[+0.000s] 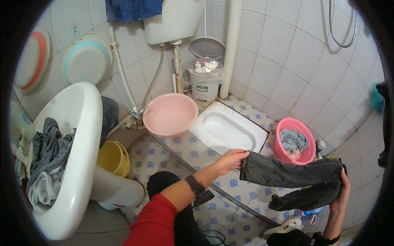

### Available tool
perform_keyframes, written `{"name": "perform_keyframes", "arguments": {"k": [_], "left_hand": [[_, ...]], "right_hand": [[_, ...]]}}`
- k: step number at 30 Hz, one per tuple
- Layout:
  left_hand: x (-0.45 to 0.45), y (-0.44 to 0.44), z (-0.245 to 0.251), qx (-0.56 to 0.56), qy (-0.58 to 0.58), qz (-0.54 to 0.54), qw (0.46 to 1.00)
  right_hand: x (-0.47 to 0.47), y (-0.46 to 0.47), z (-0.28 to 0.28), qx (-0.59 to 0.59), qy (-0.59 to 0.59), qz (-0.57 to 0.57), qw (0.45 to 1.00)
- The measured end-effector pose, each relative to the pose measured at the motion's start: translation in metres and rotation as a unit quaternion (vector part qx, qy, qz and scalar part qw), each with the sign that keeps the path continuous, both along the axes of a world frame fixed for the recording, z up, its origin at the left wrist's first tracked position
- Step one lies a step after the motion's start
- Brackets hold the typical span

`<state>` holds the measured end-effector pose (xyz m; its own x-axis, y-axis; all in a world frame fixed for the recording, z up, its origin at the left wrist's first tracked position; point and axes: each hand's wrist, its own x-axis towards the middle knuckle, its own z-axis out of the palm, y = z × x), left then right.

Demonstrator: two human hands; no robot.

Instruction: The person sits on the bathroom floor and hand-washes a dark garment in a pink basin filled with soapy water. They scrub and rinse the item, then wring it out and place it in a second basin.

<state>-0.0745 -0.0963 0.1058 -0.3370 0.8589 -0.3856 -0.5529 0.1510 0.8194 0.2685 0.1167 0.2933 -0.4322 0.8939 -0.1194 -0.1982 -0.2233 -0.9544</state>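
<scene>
Dark striped trousers [289, 173] are stretched between my two hands at the lower right. My left hand [231, 161] pinches the cuff of one leg between thumb and fingers. At the far right my right hand [341, 187] grips the upper end, and the other leg folds back below it towards the left. Behind the trousers stands a bright pink basin [279, 146] with wet-looking grey-blue cloth [292, 140] in it. A pale pink basin [170, 115] sits beside a wall tap [135, 113], and a thin stream appears to run into it.
A white squat toilet [212, 130] is set in the tiled floor, with a lidded bin [204, 87] behind it. At left, grey clothes [50, 160] lie in a pedestal washbasin [87, 172], near a yellow bucket [115, 160]. A dark raised strip [232, 201] crosses the floor. Bottles stand at lower right.
</scene>
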Motion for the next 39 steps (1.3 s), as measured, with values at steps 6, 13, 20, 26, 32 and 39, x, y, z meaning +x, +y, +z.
{"name": "perform_keyframes", "arguments": {"k": [6, 13, 20, 26, 32, 39], "left_hand": [[0.000, 0.004, -0.006, 0.003, -0.010, 0.004, 1.000], [0.000, 0.002, -0.006, 0.007, -0.007, -0.005, 1.000], [0.000, 0.003, -0.009, 0.003, -0.003, -0.006, 1.000], [0.000, 0.003, -0.011, 0.000, 0.004, -0.012, 1.000], [-0.001, 0.006, -0.013, 0.006, -0.004, -0.022, 1.000], [0.001, 0.006, -0.014, -0.011, 0.008, -0.016, 1.000]], "right_hand": [[-0.001, -0.001, -0.001, -0.008, 0.013, 0.014, 1.000], [-0.006, -0.006, 0.001, -0.040, 0.002, -0.005, 0.999], [-0.007, -0.011, 0.003, -0.022, -0.018, -0.026, 0.999], [-0.006, -0.009, 0.002, -0.020, -0.005, -0.010, 1.000], [-0.005, -0.009, 0.002, -0.011, -0.019, -0.006, 1.000], [-0.004, -0.005, -0.002, -0.021, -0.002, 0.014, 1.000]]}}
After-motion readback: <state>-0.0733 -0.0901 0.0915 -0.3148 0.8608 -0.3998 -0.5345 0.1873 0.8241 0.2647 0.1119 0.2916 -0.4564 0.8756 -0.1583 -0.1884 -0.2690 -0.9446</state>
